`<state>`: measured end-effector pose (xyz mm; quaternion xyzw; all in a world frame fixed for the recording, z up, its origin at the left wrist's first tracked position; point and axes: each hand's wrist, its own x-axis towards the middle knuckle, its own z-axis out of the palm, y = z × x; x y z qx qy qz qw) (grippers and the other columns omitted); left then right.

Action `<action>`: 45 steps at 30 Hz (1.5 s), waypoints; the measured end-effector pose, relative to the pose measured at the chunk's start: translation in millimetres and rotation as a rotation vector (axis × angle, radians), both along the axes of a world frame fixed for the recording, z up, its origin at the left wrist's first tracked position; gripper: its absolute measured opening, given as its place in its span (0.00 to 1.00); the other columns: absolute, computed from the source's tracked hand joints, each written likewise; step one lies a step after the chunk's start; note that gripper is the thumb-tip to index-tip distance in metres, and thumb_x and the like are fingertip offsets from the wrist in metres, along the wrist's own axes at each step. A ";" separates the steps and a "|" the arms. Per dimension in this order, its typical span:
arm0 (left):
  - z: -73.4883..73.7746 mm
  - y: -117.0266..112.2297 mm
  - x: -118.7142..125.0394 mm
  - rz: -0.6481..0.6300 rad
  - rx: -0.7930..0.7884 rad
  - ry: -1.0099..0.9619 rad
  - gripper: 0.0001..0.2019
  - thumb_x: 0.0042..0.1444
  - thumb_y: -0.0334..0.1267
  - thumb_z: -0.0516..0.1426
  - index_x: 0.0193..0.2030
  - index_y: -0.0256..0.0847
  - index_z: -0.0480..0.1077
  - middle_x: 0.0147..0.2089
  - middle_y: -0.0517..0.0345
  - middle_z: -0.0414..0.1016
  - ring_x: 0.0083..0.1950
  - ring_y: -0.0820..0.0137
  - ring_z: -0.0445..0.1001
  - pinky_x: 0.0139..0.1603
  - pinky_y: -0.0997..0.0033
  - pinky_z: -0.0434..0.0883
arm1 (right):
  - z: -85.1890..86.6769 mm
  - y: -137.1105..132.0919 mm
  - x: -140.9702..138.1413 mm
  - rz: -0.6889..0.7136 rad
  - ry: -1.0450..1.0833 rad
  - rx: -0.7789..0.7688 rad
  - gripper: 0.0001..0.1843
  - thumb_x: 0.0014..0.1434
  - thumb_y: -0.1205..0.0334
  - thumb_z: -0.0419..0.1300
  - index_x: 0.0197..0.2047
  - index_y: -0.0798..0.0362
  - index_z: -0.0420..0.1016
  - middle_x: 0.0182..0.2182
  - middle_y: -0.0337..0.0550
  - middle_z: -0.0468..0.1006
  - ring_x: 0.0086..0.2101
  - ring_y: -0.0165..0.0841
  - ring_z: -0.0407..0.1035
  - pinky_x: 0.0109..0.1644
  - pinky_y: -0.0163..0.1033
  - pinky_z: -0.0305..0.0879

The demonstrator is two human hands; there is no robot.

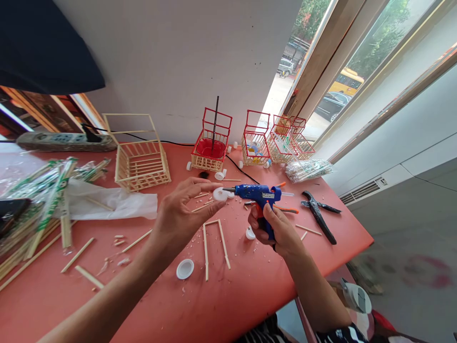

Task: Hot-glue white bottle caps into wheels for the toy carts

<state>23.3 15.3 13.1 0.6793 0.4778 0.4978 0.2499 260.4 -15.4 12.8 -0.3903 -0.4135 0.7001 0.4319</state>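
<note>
My left hand (pixel 185 209) pinches a small white bottle cap (pixel 219 194) between thumb and fingers above the red table (pixel 150 295). My right hand (pixel 274 231) is wrapped round the handle of a blue hot glue gun (pixel 259 193). The gun's nozzle touches the cap. Below my hands lies a U-shaped frame of wooden sticks (pixel 214 240). Two more white caps rest on the table, one (pixel 184 268) near the front and one (pixel 250 233) beside my right hand.
An unpainted stick basket (pixel 141 159) and several red stick carts (pixel 212 143) stand at the back by the wall. Wrapped chopsticks (pixel 39 200) and loose sticks lie at the left. Black pliers (pixel 317 212) lie at the right near the table edge. A power strip (pixel 60 140) sits at the far left.
</note>
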 end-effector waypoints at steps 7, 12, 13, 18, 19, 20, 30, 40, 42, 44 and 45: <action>1.0 -0.4 -1.4 0.010 0.015 0.023 0.14 0.58 0.51 0.68 0.49 0.51 0.84 0.51 0.56 0.83 0.53 0.58 0.82 0.56 0.59 0.77 | -0.8 -0.3 -0.5 0.000 -0.005 -0.002 0.28 0.60 0.35 0.69 0.37 0.53 0.69 0.28 0.35 0.70 0.18 0.20 0.51 0.17 0.26 0.38; 1.1 1.0 -3.4 0.016 0.013 0.047 0.15 0.58 0.53 0.68 0.49 0.51 0.83 0.51 0.56 0.83 0.53 0.58 0.81 0.56 0.58 0.77 | -2.2 0.1 0.7 0.020 -0.028 0.006 0.29 0.60 0.34 0.68 0.37 0.53 0.69 0.28 0.35 0.70 0.18 0.20 0.52 0.17 0.27 0.39; 1.5 1.4 -3.4 0.021 0.016 0.047 0.15 0.59 0.52 0.68 0.49 0.51 0.83 0.51 0.56 0.83 0.53 0.58 0.81 0.56 0.58 0.76 | -2.4 0.2 1.1 0.029 -0.030 0.010 0.29 0.60 0.33 0.68 0.37 0.52 0.69 0.28 0.35 0.70 0.18 0.20 0.51 0.17 0.27 0.39; 2.9 1.5 -2.7 0.068 0.107 0.097 0.13 0.61 0.50 0.66 0.49 0.50 0.82 0.49 0.53 0.83 0.53 0.57 0.80 0.56 0.56 0.75 | -2.5 0.2 2.5 0.058 -0.053 0.027 0.29 0.61 0.32 0.66 0.37 0.52 0.68 0.28 0.35 0.69 0.17 0.20 0.51 0.16 0.27 0.39; 2.1 1.4 -2.4 0.081 0.137 0.133 0.12 0.61 0.49 0.66 0.49 0.50 0.82 0.49 0.53 0.82 0.54 0.56 0.79 0.57 0.54 0.74 | -2.1 0.0 2.7 0.061 -0.056 0.027 0.29 0.61 0.32 0.66 0.37 0.52 0.68 0.28 0.35 0.69 0.17 0.20 0.51 0.16 0.27 0.39; 0.8 1.3 -2.1 0.098 0.168 0.172 0.11 0.62 0.47 0.65 0.50 0.51 0.82 0.49 0.52 0.82 0.55 0.54 0.78 0.58 0.52 0.73 | -1.6 -0.1 2.9 0.063 -0.054 0.028 0.30 0.61 0.32 0.67 0.37 0.52 0.68 0.27 0.35 0.69 0.17 0.20 0.51 0.16 0.27 0.38; -8.5 3.0 -0.1 0.107 0.202 0.248 0.09 0.64 0.45 0.63 0.48 0.52 0.82 0.48 0.51 0.83 0.55 0.52 0.77 0.60 0.50 0.71 | 8.5 4.1 6.5 0.062 0.162 -0.018 0.33 0.55 0.31 0.71 0.34 0.50 0.63 0.25 0.29 0.62 0.17 0.19 0.40 0.13 0.25 0.36; -3.2 3.8 2.8 -0.073 -0.351 -0.225 0.23 0.53 0.58 0.69 0.49 0.46 0.83 0.51 0.53 0.85 0.55 0.55 0.80 0.60 0.56 0.73 | 9.5 6.8 10.5 -0.058 0.265 0.072 0.29 0.57 0.37 0.73 0.34 0.51 0.65 0.26 0.29 0.63 0.18 0.19 0.37 0.13 0.23 0.40; -3.0 2.5 4.1 -0.094 -0.308 -0.258 0.21 0.53 0.55 0.70 0.49 0.47 0.83 0.53 0.53 0.84 0.57 0.56 0.79 0.60 0.58 0.72 | 8.4 6.1 8.6 -0.068 0.241 0.088 0.29 0.58 0.37 0.73 0.35 0.51 0.66 0.26 0.29 0.64 0.18 0.19 0.39 0.14 0.24 0.40; -3.7 1.6 4.7 -0.127 -0.264 -0.267 0.19 0.55 0.53 0.70 0.50 0.47 0.83 0.53 0.54 0.84 0.58 0.56 0.78 0.59 0.60 0.72 | 7.5 5.1 7.0 -0.063 0.219 0.104 0.28 0.58 0.36 0.72 0.35 0.51 0.66 0.27 0.30 0.64 0.18 0.19 0.40 0.14 0.24 0.40; -4.3 1.3 4.8 -0.143 -0.240 -0.260 0.19 0.55 0.52 0.70 0.50 0.48 0.83 0.53 0.54 0.83 0.58 0.56 0.78 0.59 0.60 0.72 | 7.0 4.6 6.6 -0.057 0.210 0.112 0.28 0.59 0.36 0.72 0.35 0.51 0.67 0.27 0.30 0.64 0.18 0.20 0.40 0.14 0.24 0.40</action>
